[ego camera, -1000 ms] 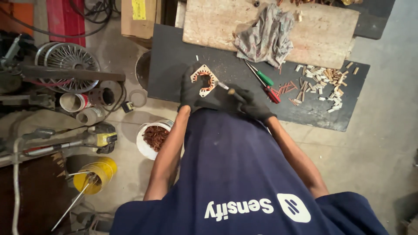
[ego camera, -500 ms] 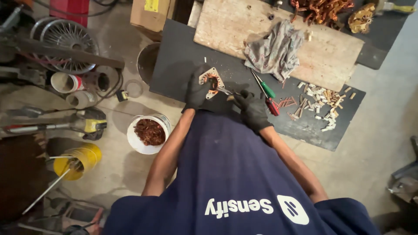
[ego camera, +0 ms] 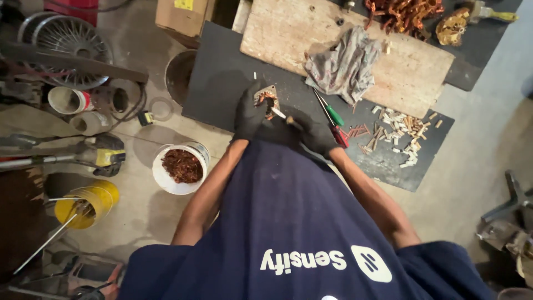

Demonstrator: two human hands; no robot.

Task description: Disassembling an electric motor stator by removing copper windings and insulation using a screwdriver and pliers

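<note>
Head-camera view: a small curved metal piece wound with copper wire (ego camera: 267, 98) was held in the gloved left hand (ego camera: 250, 118), whose fingers were closed about its lower edge, above the dark mat (ego camera: 216, 83). The gloved right hand (ego camera: 313, 130) was wrapped around the handle of a thin tool (ego camera: 279, 114), its tip laid against the piece.

The piece was judged stiff and fairly heavy for its bulk — a laminated metal core, with edges that could be sharp, so gloves suited it. The copper strands looked soft and bendable, likely to snag. It seemed best gripped by the bare outer rim, clear of the windings.

Counted: one piece in hand, one tool in the right hand, two screwdrivers — one green-handled (ego camera: 327, 111), one red-handled (ego camera: 338, 135) — just right of the right hand. One white bucket of copper scraps (ego camera: 179, 166) stood below-left of the left hand. One rag (ego camera: 344, 64) lay beyond the hands. The pale chips (ego camera: 402, 130) farther right were too many to count.
</note>
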